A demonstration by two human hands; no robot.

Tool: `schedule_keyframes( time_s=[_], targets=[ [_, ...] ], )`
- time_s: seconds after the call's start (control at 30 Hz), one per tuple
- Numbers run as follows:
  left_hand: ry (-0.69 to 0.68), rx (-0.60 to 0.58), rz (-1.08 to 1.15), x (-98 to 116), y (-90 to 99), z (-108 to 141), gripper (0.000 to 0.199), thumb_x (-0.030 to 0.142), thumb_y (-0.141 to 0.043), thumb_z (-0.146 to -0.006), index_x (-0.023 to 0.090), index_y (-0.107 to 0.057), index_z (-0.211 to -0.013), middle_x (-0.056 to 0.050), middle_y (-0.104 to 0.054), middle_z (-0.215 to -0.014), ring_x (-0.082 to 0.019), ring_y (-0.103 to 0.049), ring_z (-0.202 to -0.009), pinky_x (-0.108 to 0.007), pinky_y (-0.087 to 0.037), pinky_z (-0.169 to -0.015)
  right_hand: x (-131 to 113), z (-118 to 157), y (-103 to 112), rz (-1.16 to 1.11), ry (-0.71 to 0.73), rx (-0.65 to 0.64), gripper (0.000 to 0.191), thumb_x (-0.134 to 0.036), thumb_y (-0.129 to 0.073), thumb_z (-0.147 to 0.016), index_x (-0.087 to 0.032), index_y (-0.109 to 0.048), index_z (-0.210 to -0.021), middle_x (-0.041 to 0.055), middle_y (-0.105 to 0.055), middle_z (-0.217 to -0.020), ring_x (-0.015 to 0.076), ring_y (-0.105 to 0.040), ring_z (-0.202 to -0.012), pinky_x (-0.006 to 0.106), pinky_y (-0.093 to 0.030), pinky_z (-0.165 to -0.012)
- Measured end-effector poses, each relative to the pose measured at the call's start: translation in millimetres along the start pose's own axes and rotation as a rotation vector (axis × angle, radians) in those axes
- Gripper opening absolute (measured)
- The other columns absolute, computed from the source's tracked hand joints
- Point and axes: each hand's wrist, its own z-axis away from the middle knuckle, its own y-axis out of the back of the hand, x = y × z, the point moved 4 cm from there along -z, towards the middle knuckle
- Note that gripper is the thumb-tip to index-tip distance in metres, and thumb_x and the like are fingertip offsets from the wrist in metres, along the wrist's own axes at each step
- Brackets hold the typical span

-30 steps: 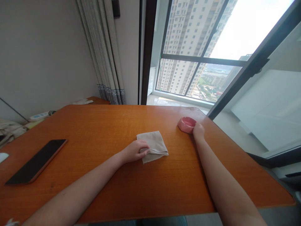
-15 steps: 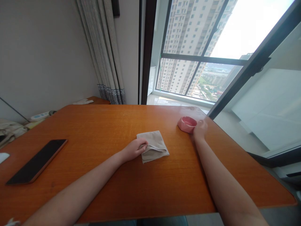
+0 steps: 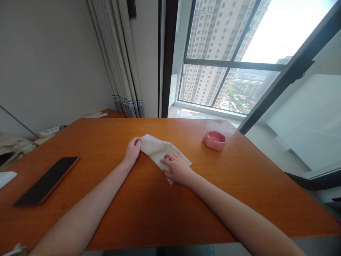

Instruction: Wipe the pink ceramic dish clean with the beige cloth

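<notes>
A pale beige cloth (image 3: pixel 157 146) lies partly unfolded on the orange-brown wooden table (image 3: pixel 106 220). My left hand (image 3: pixel 132 151) pinches its upper left corner between thumb and fingers. Over the cloth's lower right part rests my right hand (image 3: pixel 177 169), its fingers spread and touching the fabric. A pink angular bowl (image 3: pixel 214 141) stands upright on the table to the right of the cloth, with neither hand on it.
A dark flat tablet-like device (image 3: pixel 48 182) lies at the left of the table. Part of a white object (image 3: pixel 6 178) shows at the left edge. Beyond the table are a curtain (image 3: pixel 119 64) and a window.
My left hand has moved up and left, drawing the cloth's corner outward so it stretches longer. My right hand has left the pink bowl and come to rest on the cloth.
</notes>
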Motion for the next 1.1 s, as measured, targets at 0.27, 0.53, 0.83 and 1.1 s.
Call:
schedule_keyframes(
  time_s=[0.27, 0.53, 0.83, 1.1],
  targets=[
    [-0.026, -0.108, -0.623, -13, 20.1, -10, 0.027, 0.033, -0.043, -0.083, 0.020, -0.057, -0.100, -0.005, -0.066, -0.082, -0.021, -0.060, -0.075, -0.028, -0.040, -0.065, 80, -10, -4, 0.069, -0.265, 0.043, 0.049, -0.013, -0.042, -0.080, -0.021, -0.053, -0.127, 0.0086, -0.046, -0.136, 0.0239, -0.039, -0.125, 0.039, -0.029, -0.104],
    [-0.091, -0.160, -0.785, -10, 7.7, -4, 0.025, 0.045, -0.048, -0.079, 0.021, -0.049, -0.073, -0.003, -0.061, -0.074, -0.020, -0.057, -0.071, -0.028, -0.037, -0.063, 97, -8, 0, 0.083, -0.419, 0.245, 0.047, -0.026, -0.044, -0.083, -0.015, -0.048, -0.129, 0.0132, -0.046, -0.135, 0.0281, -0.040, -0.123, 0.042, -0.030, -0.103],
    [-0.129, -0.117, -0.538, -5, 6.6, -3, 0.019, 0.031, -0.047, -0.080, 0.021, -0.051, -0.096, -0.003, -0.062, -0.089, -0.017, -0.058, -0.071, -0.028, -0.043, -0.066, 116, -6, 7, -0.315, -0.490, 0.478, 0.058, -0.045, -0.041, -0.086, -0.015, -0.037, -0.136, 0.0124, -0.055, -0.115, 0.0239, -0.055, -0.101, 0.038, -0.041, -0.092],
    [-0.155, -0.096, -0.587, -7, 3.7, -2, 0.031, 0.018, -0.047, -0.073, 0.019, -0.051, -0.104, -0.009, -0.061, -0.108, -0.022, -0.057, -0.102, -0.033, -0.044, -0.087, 132, -4, 8, -0.208, -0.534, 0.469, 0.022, -0.026, -0.050, -0.076, -0.018, -0.065, -0.089, 0.0085, -0.061, -0.093, 0.0245, -0.056, -0.091, 0.039, -0.042, -0.084]
  ],
)
